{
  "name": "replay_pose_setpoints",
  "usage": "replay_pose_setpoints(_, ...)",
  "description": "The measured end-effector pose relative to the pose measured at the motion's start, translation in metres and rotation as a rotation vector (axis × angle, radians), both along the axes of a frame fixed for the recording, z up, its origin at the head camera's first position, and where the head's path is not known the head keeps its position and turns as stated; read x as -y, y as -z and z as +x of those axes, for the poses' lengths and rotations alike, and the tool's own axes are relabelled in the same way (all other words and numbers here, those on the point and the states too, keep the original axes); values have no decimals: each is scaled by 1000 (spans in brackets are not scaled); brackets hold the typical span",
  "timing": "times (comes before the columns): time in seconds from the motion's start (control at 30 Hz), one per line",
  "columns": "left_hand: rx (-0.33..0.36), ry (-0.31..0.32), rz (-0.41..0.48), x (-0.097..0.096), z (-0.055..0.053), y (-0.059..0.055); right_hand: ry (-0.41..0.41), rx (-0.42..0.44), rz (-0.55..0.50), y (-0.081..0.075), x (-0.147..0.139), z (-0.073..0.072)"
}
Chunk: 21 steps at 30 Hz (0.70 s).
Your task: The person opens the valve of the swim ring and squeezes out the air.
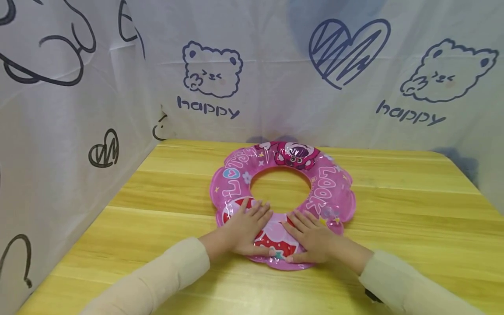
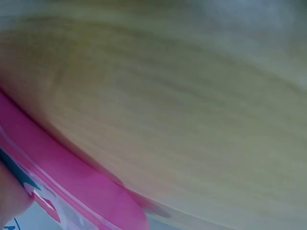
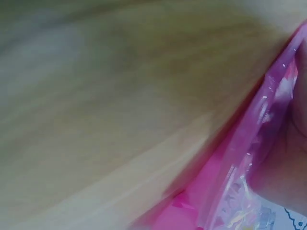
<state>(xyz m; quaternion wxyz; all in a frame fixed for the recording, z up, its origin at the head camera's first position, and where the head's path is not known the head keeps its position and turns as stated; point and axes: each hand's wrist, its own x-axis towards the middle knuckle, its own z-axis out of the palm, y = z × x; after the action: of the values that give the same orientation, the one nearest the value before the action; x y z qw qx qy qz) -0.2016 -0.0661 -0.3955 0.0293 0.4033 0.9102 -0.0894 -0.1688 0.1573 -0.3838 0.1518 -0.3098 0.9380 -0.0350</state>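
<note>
A pink inflatable swim ring [image 1: 334, 188] with a scalloped edge lies flat on the wooden table, printed with a bear, white lettering and strawberries. My left hand [image 1: 248, 229] rests on its near left part, fingers straight and pointing toward the hole. On the near right part rests my right hand [image 1: 313, 236], fingers likewise extended. The two thumbs point toward each other near the front edge. In the left wrist view the pink rim [image 2: 72, 177] shows beside part of the hand; in the right wrist view the ring's shiny side [image 3: 240, 158] lies under the palm.
The yellow wood-grain table [image 1: 149, 218] spreads around the ring on all sides. White cloth [image 1: 275, 96] with drawn bears, hearts and the word "happy" hangs behind and along the left. Something dark [image 1: 372, 296] shows under the right sleeve.
</note>
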Motion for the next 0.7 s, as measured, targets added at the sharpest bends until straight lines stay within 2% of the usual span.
replay_pose_setpoints(0.2, 91, -2, 111, 3, 0, -6, -26, -56, -130, 5, -8, 0)
replay_pose_setpoints(0.4, 167, 23, 186, 1, 4, -13, -43, -91, -207, 0, -21, 0)
replay_pose_setpoints(0.53, 149, 41, 159, -3, 8, -20, -89, -101, -219, -6, -32, 0)
replay_pose_setpoints(0.7, 90, 80, 117, -7, 12, -23, -96, -59, -194, -11, -45, -3)
